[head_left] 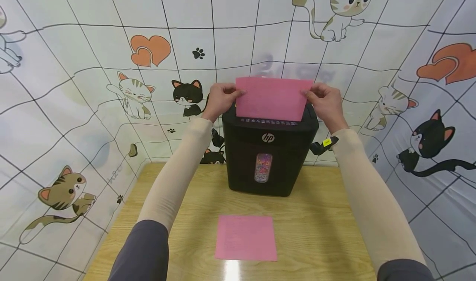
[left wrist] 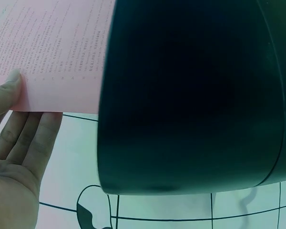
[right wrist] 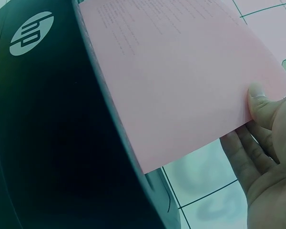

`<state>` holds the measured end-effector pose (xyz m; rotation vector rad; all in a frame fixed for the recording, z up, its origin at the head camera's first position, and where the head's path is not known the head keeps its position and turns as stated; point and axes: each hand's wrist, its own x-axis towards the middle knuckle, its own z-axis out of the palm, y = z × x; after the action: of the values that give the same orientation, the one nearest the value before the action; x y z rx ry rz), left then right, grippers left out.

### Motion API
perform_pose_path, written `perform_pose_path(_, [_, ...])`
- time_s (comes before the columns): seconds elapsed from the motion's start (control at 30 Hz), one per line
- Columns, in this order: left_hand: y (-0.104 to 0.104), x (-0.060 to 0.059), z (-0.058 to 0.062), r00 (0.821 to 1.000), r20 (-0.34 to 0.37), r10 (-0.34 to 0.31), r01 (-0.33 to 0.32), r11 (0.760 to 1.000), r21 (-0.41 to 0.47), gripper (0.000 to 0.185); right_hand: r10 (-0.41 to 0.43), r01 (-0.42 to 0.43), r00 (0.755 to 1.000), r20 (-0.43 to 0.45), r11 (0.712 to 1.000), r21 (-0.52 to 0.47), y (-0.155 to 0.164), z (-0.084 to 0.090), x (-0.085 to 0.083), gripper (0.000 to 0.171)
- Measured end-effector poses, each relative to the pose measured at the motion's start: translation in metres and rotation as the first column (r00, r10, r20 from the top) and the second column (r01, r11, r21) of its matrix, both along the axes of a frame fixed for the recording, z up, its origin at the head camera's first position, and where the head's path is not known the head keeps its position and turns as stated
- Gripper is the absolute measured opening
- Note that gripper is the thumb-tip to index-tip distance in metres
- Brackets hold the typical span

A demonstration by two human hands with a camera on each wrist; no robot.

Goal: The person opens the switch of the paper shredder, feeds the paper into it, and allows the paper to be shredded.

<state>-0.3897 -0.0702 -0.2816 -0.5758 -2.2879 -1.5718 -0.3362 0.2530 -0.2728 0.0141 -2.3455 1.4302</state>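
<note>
Head view: left hand (head_left: 222, 99) and right hand (head_left: 329, 103), closed to a pinch, each hold a side edge of the pink sheet (head_left: 273, 99) upright at the shredder's top. Paper should be light, bendy, easily torn; best held by both edges. Beneath the shredder (head_left: 241, 157), wooden bench (head_left: 178, 215); in front, second sheet (head_left: 245, 237); behind, cat-print wall (head_left: 238, 8).

A small desk corner, whether in a home or an office was unclear, wrinkled cat-print sheeting (head_left: 238, 45) that enclosed it on several sides, a wood-grain tabletop (head_left: 316, 235), a black HP paper shredder (head_left: 241, 161) and pink printed sheets (head_left: 245, 237) that suggested office work.
</note>
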Motion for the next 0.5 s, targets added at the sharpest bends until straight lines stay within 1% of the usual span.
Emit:
perform_pose_path(0.27, [0.002, 0.0, -0.006, 1.0, 0.009, 0.005, -0.004, 1.0, -0.025, 0.02, 0.004, -0.004, 1.0, 0.0, 0.999, 0.042, 0.004, -0.01, 0.001, 0.04])
perform_pose_path(0.5, [0.003, -0.001, -0.011, 1.0, -0.011, 0.024, -0.025, 0.998, -0.063, 0.02, 0.01, -0.01, 1.0, 0.015, 0.999, 0.032, 0.006, -0.016, 0.0, 0.045])
